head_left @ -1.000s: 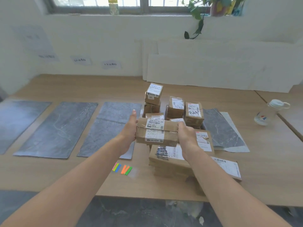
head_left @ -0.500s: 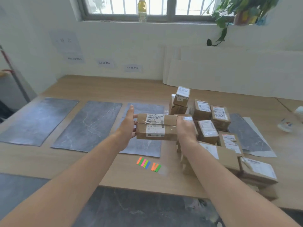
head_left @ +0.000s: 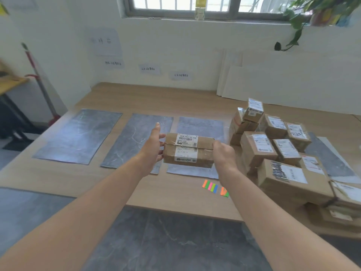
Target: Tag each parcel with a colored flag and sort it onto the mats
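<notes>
Parcel point(head_left: 188, 150), brown with white labels, hangs over the near end of the third mat point(head_left: 201, 126) from the left, clamped between both hands. The left hand point(head_left: 154, 147) presses one end, palm flat, fingers nearly straight and thumb up, while the right hand point(head_left: 224, 155) curls its fingers round the other end. It may be two boxes taped together, I can't tell; coloured flags point(head_left: 214, 187) lie on the table point(head_left: 175, 98) just nearer, beside the heap of parcels point(head_left: 259, 149).

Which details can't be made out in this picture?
Head view:
- Label print on the held parcel: too small, blurred.
- Wall notices: blurred.
- Right hand: fingertips hidden behind the parcel.
- Flags: two partly covered by the right forearm.
</notes>
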The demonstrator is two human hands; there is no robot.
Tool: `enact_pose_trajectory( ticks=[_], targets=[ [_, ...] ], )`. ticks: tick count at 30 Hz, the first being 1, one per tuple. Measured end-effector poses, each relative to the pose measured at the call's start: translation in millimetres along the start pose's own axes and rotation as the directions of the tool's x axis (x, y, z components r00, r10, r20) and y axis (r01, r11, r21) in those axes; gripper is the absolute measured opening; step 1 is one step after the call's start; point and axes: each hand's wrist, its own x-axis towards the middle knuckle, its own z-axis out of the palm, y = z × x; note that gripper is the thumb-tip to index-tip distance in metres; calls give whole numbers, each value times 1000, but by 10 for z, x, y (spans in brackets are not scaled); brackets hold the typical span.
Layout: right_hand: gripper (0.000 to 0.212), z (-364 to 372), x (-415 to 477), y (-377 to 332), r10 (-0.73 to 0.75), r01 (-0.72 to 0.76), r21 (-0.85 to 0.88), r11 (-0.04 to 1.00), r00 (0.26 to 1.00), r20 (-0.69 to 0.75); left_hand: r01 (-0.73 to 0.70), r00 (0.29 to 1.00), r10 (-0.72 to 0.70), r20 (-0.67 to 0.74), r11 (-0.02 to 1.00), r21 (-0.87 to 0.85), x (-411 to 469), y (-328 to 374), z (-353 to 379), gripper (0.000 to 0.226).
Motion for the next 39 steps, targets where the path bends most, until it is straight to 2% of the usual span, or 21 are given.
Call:
enact_pose_trajectory(
  ticks=[16,23,26,33,39],
  targets=[
    [20,1106,286,105,30,-21,-40,999,975,218,42,984,-47,-173,999,-30,460,-288,-889,56],
    [20,1539,316,248,94,-81,-74,994,975,200,103,981,-104,-163,995,-13,724,-426,-1243,56],
    [29,1783,317,325,112,-103,-62,993,979,168,119,983,-117,-144,993,2,880,-505,-1448,54],
    [36,2295,169,478,145,-143,-79,987,989,28,182,983,-182,-16,980,78,1269,-692,-1969,54],
    [42,2633,-69,727,235,-237,-91,967,971,-35,260,963,-266,46,960,107,1522,-1010,-2306,60]
  ],
)
